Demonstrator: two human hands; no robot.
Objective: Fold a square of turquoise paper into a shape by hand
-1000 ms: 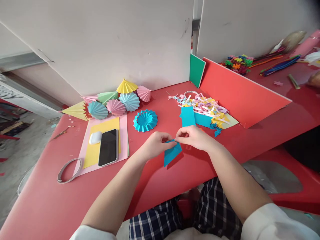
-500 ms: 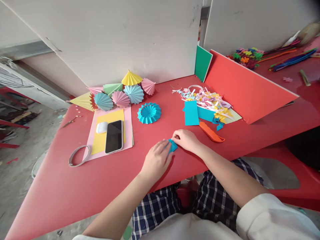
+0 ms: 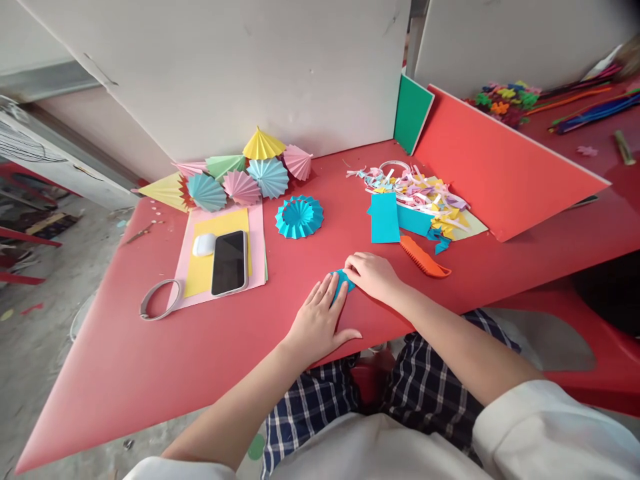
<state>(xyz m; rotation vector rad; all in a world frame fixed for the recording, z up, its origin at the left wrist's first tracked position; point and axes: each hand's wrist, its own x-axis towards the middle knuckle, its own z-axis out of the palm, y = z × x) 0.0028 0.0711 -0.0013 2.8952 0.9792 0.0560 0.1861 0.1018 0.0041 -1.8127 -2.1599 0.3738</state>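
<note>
A small piece of bright blue paper (image 3: 350,287) lies on the red table near its front edge, mostly covered by my hands. My left hand (image 3: 317,323) rests flat across it, fingers stretched and thumb spread out to the right. At the paper's right edge, my right hand (image 3: 373,275) has its fingers closed in a pinch. A pleated blue paper rosette (image 3: 300,217) sits farther back on the table. To the right are a blue paper rectangle (image 3: 385,219) and an orange tool with a toothed edge (image 3: 424,257), apart from both hands.
Several pleated paper cones (image 3: 267,177) stand against the grey board. A phone (image 3: 230,262), a white case (image 3: 203,245) and a tape ring (image 3: 160,300) lie at left, on or beside paper sheets. Paper scraps (image 3: 420,190) are heaped before a red board (image 3: 500,163).
My left hand has flattened over the blue paper, its thumb now spread to the right. My right hand stays at the paper's edge. The view has shifted slightly.
</note>
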